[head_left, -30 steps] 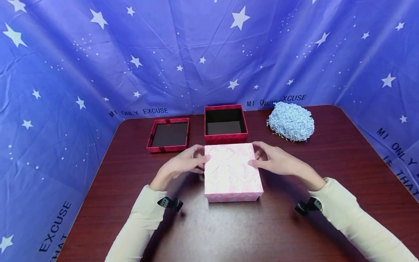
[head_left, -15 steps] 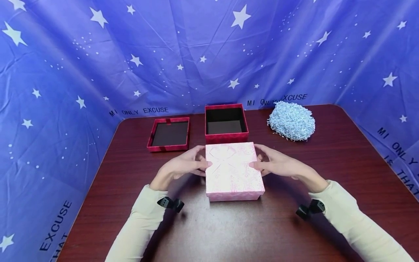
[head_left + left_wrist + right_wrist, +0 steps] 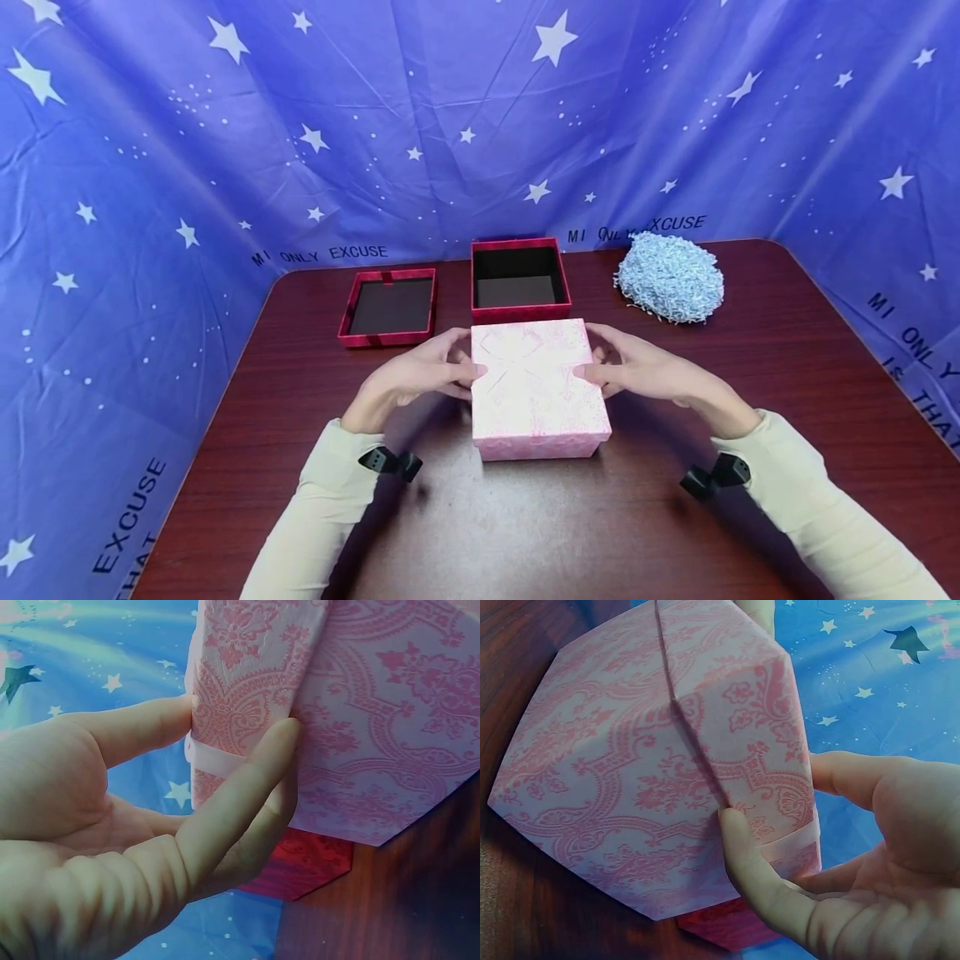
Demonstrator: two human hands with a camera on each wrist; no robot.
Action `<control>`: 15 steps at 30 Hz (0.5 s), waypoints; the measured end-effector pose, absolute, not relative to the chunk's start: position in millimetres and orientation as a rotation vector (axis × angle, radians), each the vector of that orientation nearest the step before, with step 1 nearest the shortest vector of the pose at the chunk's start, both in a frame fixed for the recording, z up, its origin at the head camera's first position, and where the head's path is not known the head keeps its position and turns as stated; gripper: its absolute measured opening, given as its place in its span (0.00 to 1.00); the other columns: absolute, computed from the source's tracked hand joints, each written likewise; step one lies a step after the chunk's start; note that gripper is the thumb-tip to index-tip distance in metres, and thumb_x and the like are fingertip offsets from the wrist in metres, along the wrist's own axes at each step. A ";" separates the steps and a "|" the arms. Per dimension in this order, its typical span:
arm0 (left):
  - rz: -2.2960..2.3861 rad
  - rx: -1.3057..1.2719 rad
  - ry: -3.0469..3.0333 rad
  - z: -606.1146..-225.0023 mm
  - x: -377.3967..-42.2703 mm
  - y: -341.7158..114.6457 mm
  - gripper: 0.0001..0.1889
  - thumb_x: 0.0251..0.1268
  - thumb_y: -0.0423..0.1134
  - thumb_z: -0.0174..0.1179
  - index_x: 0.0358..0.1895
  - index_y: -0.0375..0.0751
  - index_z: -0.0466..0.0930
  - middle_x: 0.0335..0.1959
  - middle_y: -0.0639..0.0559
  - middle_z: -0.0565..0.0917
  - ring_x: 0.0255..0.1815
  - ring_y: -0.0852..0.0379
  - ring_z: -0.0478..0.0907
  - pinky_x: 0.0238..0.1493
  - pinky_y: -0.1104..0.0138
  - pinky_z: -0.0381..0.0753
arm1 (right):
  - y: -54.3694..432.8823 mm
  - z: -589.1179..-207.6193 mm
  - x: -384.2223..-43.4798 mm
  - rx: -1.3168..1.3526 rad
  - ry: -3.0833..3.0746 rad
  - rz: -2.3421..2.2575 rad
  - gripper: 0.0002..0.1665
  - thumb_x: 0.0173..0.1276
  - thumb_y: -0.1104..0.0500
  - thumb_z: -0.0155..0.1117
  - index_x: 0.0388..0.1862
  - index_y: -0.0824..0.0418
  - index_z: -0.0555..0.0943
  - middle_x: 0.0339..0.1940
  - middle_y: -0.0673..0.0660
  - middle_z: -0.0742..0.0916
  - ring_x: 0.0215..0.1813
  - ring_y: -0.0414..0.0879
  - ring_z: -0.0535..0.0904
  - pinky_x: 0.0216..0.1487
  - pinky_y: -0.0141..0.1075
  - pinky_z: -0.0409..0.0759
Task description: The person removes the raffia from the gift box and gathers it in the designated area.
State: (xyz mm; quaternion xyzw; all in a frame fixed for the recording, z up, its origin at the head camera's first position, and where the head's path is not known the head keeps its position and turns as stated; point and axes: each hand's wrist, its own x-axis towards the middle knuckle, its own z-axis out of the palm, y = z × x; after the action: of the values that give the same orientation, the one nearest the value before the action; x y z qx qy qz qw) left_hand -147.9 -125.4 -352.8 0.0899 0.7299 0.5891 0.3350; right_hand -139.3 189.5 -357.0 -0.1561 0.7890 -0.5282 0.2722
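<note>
A pink patterned gift box (image 3: 540, 448) stands on the table between both hands, its pink lid (image 3: 536, 379) on top bearing a bow too bright to make out well. My left hand (image 3: 420, 371) grips the lid's left side, thumb on top and fingers at the lower rim. From the right, my right hand (image 3: 648, 371) pinches the opposite side likewise. In the left wrist view, a pale ribbon (image 3: 217, 759) crosses the lid's side wall, with a fingertip at the rim. The right wrist view shows the lid still around the box walls. The box's inside is hidden.
Behind the gift box stands an uncovered red box (image 3: 520, 312) with a dark inside. A red lid (image 3: 393, 307) lies inside-up to its left. At the back right sits a heap of light blue shredded paper (image 3: 669, 277). A blue star-printed cloth (image 3: 420, 100) surrounds the table.
The pink lid has risen slightly between my hands, and more of the box's front wall shows under it. Both thumbs have settled further onto its top. The red box and shredded paper stay put.
</note>
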 end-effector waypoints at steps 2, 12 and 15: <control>1.533 0.237 1.910 -351.4 -148.0 -125.6 0.41 0.63 0.32 0.61 0.73 0.37 0.44 0.43 0.38 0.74 0.39 0.52 0.79 0.49 0.52 0.83 | 189.6 -355.4 -138.8 -0.419 2.128 -1.422 0.49 0.67 0.54 0.63 0.76 0.63 0.46 0.39 0.62 0.72 0.40 0.48 0.79 0.43 0.42 0.85; 1.525 0.289 1.951 -334.3 -147.6 -129.3 0.42 0.63 0.35 0.62 0.73 0.39 0.44 0.45 0.38 0.72 0.42 0.50 0.80 0.50 0.53 0.83 | 191.5 -339.2 -136.1 -0.421 2.163 -1.442 0.49 0.67 0.53 0.63 0.77 0.62 0.45 0.42 0.65 0.73 0.39 0.51 0.84 0.45 0.40 0.85; 1.554 0.294 1.970 -326.2 -149.4 -129.1 0.41 0.63 0.35 0.62 0.74 0.39 0.45 0.46 0.38 0.72 0.42 0.51 0.79 0.50 0.54 0.83 | 191.8 -330.5 -136.3 -0.422 2.188 -1.479 0.47 0.70 0.52 0.60 0.77 0.61 0.46 0.44 0.66 0.75 0.39 0.52 0.85 0.45 0.41 0.85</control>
State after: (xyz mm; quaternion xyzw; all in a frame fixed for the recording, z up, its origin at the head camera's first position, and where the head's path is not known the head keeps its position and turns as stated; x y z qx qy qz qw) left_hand -149.4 -129.1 -326.2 0.1108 0.7433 0.5862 0.3027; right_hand -136.3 191.8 -330.5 -0.1537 0.7959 -0.5380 0.2312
